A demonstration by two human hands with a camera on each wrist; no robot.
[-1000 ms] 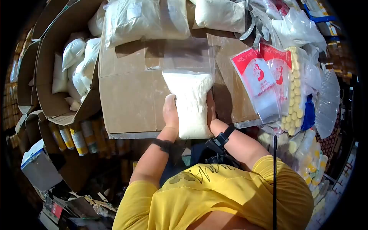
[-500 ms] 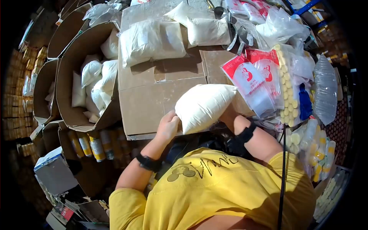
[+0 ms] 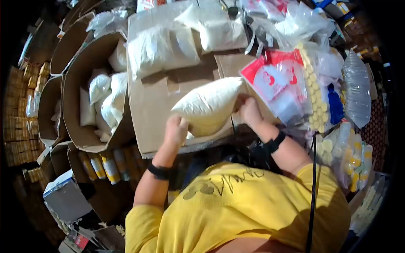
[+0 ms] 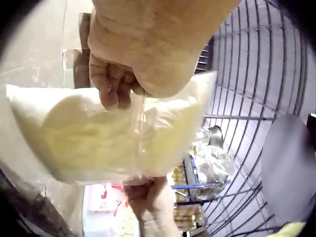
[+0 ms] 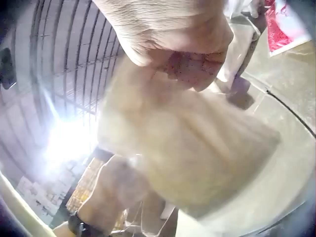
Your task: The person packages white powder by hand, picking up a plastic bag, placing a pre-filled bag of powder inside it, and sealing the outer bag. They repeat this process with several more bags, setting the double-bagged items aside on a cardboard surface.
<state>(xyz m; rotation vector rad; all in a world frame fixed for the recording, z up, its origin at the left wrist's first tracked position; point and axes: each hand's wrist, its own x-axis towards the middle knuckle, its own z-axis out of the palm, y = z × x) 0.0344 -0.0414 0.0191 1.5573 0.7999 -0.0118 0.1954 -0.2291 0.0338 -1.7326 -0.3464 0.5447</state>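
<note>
A plump clear plastic bag of cream-white powder (image 3: 209, 101) is held up over the near part of the cardboard surface (image 3: 156, 105), tilted with its right end higher. My left hand (image 3: 175, 131) grips its left end; in the left wrist view those fingers are curled at the bag's edge. At the opposite end my right hand (image 3: 249, 111) pinches the plastic. The right wrist view has the bag (image 5: 187, 138) blurred below the curled fingers of that hand. A seam line runs across the bag (image 4: 94, 138) in the left wrist view.
Filled bags (image 3: 162, 50) lie along the back of the cardboard. An open carton (image 3: 72, 118) at left holds several more. Red-and-white printed bags (image 3: 270, 78) lie at right, beside a pack of pale yellow rounds (image 3: 314, 92) and a blue item (image 3: 336, 105).
The bag stood upright with its clear top up a second ago, then was tipped sideways. Now it is turned further, and the hands have shifted from its sides to its two ends.
</note>
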